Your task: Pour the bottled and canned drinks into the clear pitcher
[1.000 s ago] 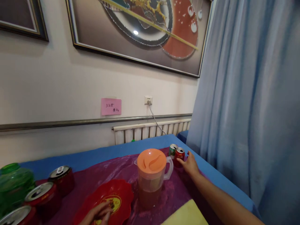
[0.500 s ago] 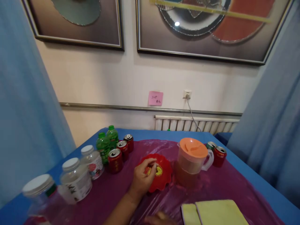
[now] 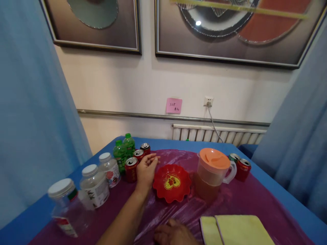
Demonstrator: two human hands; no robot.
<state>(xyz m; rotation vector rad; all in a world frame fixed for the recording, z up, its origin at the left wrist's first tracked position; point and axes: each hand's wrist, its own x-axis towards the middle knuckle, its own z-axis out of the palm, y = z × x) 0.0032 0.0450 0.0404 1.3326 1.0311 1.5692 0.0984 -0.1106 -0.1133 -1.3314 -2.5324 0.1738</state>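
Observation:
My left hand (image 3: 146, 170) is raised between a red scalloped dish (image 3: 171, 183) and the red cans, its thumb and fingers brought near each other at the tips. Whether anything small sits between them is too unclear to tell. The nearest red can (image 3: 131, 169) stands just left of the hand. A yellow heart-shaped print shows on the dish's bottom. At the lower edge, my right hand (image 3: 175, 233) rests low over the purple plastic sheet (image 3: 150, 217), left of a folded yellow cloth (image 3: 240, 229); its fingertips are blurred.
Clear jars with white lids (image 3: 95, 187) and green bottles (image 3: 120, 154) line the left side. An orange-lidded pitcher (image 3: 209, 173) with brownish liquid stands right of the dish. More cans (image 3: 242, 169) are beyond its handle. A radiator (image 3: 194, 132) is behind the table.
My left hand has moved from over the dish to its left, uncovering the print. My right hand shows more fully at the lower edge. The view has shifted slightly.

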